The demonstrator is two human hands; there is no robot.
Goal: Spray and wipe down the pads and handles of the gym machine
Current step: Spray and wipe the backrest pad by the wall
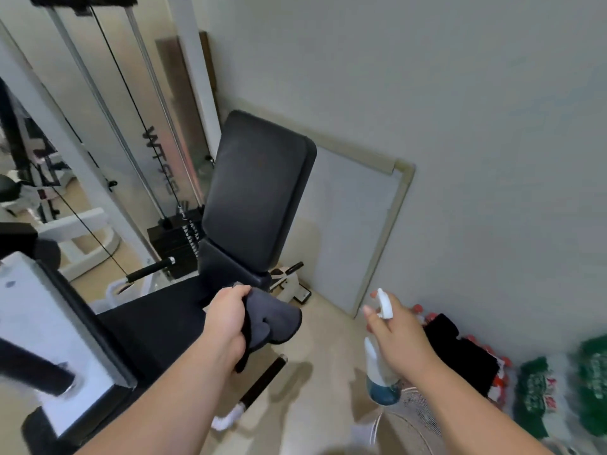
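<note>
Head view, looking down at a gym machine in a room corner.

Left hand (226,318) — fingers closed around a bunched dark grey cloth (274,318); the loose part of the cloth hangs out to the right of the fist, over the edge of the black seat pad (154,323). Whether the cloth touches the seat cannot be told.

Right hand (399,336) — wrapped around the neck of a spray bottle (381,379), index finger extended near the white trigger head (385,303). Bottle is translucent with a dark blue lower part; nozzle faces roughly toward the machine. It is held in the air over the pale floor (315,405), right of the seat.

Machine: upright black back pad (259,192) stands behind the seat pad, tilted slightly back. Left of it, the weight stack (174,244) with cables and steel guide rods. A black-gripped handle (151,269) juts out on the left side of the seat; another dark bar (262,382) sticks out low on the right, below the cloth.

Surroundings: a framed white board (354,231) leans against the wall behind the back pad. Shrink-wrapped packs of bottles (538,395) sit on the floor along the right wall — image blurred there, labels unreadable.
</note>
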